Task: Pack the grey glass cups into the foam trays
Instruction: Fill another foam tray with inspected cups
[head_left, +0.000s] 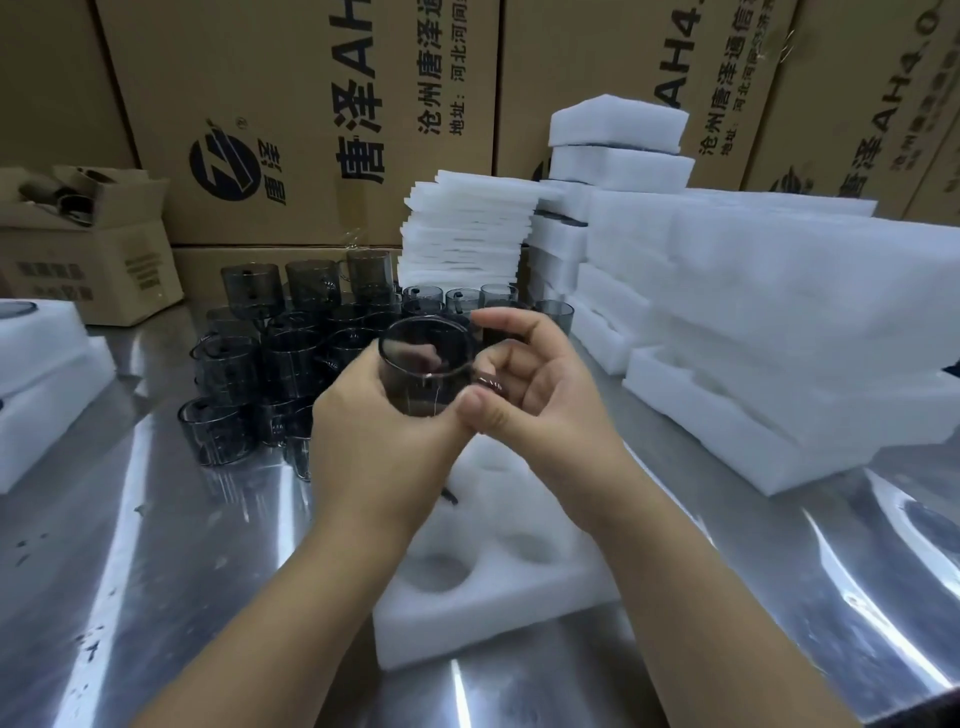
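Observation:
I hold one grey glass cup (423, 364) up over the table, tilted with its mouth toward me. My left hand (374, 431) grips its body from the left and below. My right hand (524, 384) pinches the cup's handle and rim on the right side. Below my hands lies a white foam tray (498, 587) with round hollows, two of them visible and bare; my arms hide its far part. Several more grey glass cups (260, 364) stand stacked in a cluster behind and left of the tray.
Stacks of white foam trays (779, 322) fill the right side and thin foam sheets (467, 228) stand behind the cups. More foam (36, 384) lies at the left edge. Cardboard boxes (311, 119) wall the back. The table (156, 545) is shiny steel.

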